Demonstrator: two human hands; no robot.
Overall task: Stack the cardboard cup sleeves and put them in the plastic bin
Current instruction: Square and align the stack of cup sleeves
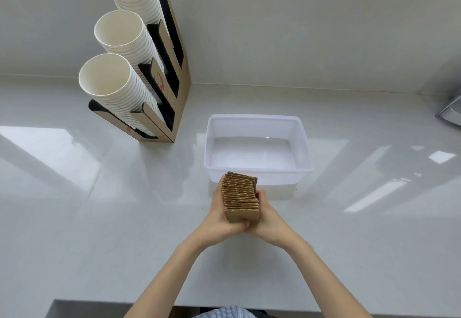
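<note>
A stack of brown cardboard cup sleeves [240, 196] is pressed together between both hands, just above the counter. My left hand [219, 214] grips its left side and my right hand [268, 218] grips its right side, thumbs meeting at the near end. The stack's far end reaches the near wall of the clear plastic bin [303, 143], which stands right behind it with nothing inside.
A cardboard cup holder [178, 75] with three slanted stacks of white paper cups [117, 88] stands at the back left. A metal object [451, 112] shows at the right edge. The glossy white counter [99, 205] ends in a wall behind.
</note>
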